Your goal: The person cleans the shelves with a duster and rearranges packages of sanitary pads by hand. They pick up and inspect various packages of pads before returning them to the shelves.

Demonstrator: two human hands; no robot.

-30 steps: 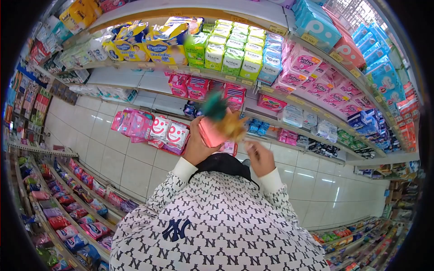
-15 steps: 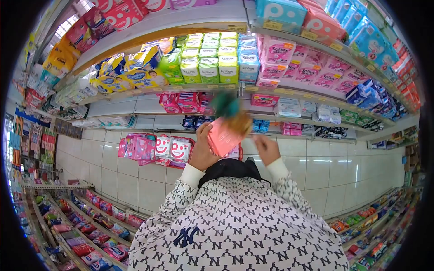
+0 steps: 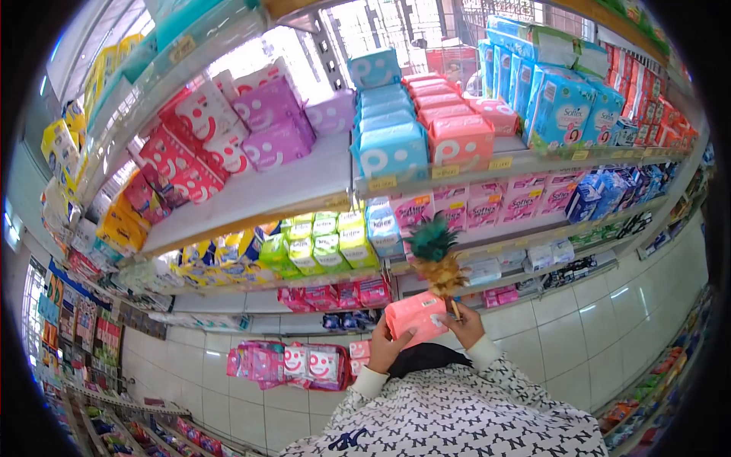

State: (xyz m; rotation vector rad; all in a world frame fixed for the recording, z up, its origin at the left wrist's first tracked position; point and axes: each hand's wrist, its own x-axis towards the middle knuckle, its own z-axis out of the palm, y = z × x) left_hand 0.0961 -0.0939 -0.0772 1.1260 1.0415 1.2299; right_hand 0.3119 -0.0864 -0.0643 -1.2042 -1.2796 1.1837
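My left hand point(image 3: 387, 346) is closed on the left side of a coral-pink pack of sanitary pads point(image 3: 415, 314), its thumb on the face with a small barcode label. In my right hand point(image 3: 466, 329) is the thin handle of a feather duster point(image 3: 440, 255), with green feathers at the tip and golden-brown ones below. The duster points up toward the shelves, just beyond the pack. The fingertips of my right hand are at the pack's right edge.
Ahead, the top shelf point(image 3: 304, 169) carries blue packs point(image 3: 392, 156), coral packs point(image 3: 462, 141) and purple packs point(image 3: 278, 146). Green and white Kotex packs point(image 3: 327, 247) fill part of the shelf below. On the tiled floor at left stands a red basket point(image 3: 344, 373) of packs.
The view has tilted up and shows more of the top shelf. My right hand has come in to the pack's right edge. The duster, blurred before, is now sharp.
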